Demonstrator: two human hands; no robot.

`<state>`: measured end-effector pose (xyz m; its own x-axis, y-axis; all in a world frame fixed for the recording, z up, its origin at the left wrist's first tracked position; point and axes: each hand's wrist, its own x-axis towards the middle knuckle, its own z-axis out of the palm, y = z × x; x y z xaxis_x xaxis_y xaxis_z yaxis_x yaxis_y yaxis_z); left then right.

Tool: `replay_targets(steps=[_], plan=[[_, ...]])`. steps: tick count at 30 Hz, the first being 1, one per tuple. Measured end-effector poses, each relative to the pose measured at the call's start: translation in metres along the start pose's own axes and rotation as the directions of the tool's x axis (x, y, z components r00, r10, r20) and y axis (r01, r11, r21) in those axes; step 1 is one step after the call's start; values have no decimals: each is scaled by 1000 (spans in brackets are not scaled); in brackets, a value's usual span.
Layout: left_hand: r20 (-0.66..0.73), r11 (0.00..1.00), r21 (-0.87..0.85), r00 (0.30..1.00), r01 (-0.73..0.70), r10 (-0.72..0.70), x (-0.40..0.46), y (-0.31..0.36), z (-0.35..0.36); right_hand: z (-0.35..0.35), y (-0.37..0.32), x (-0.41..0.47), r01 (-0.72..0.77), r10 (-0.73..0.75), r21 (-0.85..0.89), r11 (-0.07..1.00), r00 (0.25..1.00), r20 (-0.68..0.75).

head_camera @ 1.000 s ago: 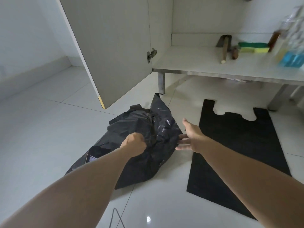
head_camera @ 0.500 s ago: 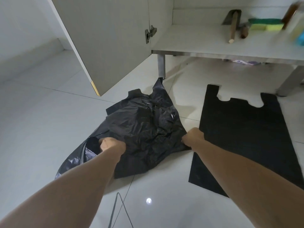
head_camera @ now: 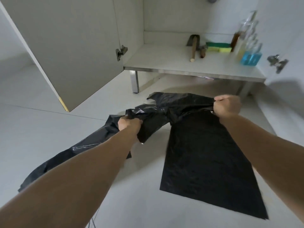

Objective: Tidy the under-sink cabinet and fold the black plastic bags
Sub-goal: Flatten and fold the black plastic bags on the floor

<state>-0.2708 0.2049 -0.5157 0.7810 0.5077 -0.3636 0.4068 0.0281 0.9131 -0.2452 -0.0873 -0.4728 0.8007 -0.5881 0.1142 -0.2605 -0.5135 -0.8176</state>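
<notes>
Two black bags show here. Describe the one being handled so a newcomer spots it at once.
Start at the open cabinet door and drop to the floor tiles in front of it. The crumpled black bag is stretched in the air between the left hand and right hand, both gripping it. Unlike the flat black bag lying spread below, it is wrinkled and lifted.

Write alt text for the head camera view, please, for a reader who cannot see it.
Both hands, left hand and right hand, grip a crumpled black bag above a flat black bag on the floor, before an open cabinet holding sponges and bottles.
</notes>
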Motion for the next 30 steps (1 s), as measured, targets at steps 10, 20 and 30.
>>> replay_targets(steps=[10, 20, 30], plan=[[163, 983, 161, 985, -88, 61, -61, -38, 117, -114, 131, -17, -200, 194, -1, 980, 952, -236], [150, 929, 367, 989, -37, -20, -55, -82, 111, -91, 220, -59, -503, 503, -10, 864, 864, -20], [239, 914, 330, 958, -234, 159, -56, -15, 137, -74, 170, -15, -377, 397, 232, 897, 916, -46]])
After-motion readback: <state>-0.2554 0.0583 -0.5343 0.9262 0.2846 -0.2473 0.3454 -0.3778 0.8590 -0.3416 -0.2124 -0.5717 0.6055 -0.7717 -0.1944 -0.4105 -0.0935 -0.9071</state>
